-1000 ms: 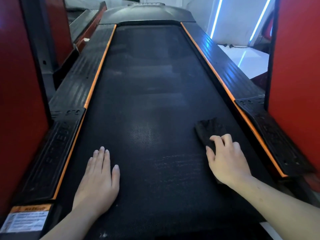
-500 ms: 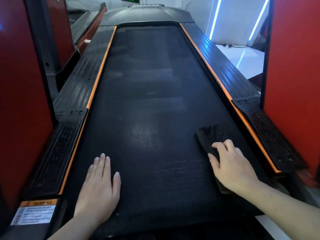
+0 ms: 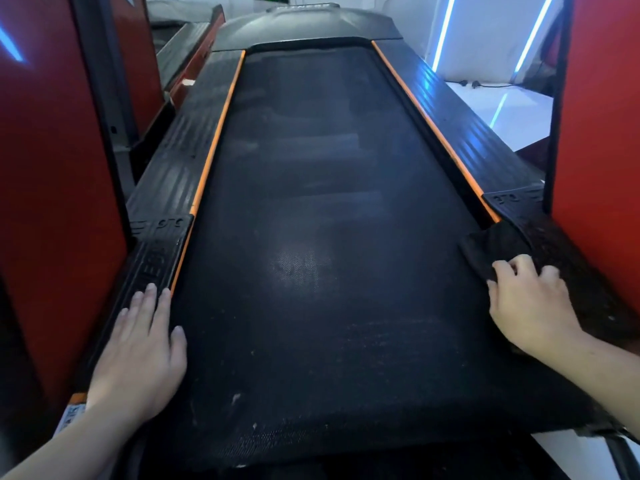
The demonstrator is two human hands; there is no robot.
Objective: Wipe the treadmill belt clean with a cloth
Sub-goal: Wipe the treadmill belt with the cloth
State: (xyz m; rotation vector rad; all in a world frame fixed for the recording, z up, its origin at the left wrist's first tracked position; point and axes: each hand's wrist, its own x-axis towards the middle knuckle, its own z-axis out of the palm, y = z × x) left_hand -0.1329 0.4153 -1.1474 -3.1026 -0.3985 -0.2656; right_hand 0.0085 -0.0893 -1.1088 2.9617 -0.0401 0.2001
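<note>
The black treadmill belt [image 3: 311,237] runs away from me, with dusty streaks and small white specks near its close end. A dark cloth [image 3: 491,245] lies at the belt's right edge, overlapping the orange strip and the right side rail. My right hand [image 3: 526,299] holds the cloth's near part, fingers curled on it. My left hand [image 3: 142,351] lies flat with straight fingers, partly on the left side rail and partly on the belt's left edge.
Ribbed black side rails [image 3: 180,161] with orange strips [image 3: 214,143] flank the belt. Red upright panels [image 3: 52,188] stand close on both sides. The motor hood [image 3: 304,26] closes the far end. A white floor with blue light strips [image 3: 502,109] lies to the right.
My right hand slid the cloth right and forward, from on the belt to its right edge and rail. My left hand shifted left onto the left rail. The view moved closer.
</note>
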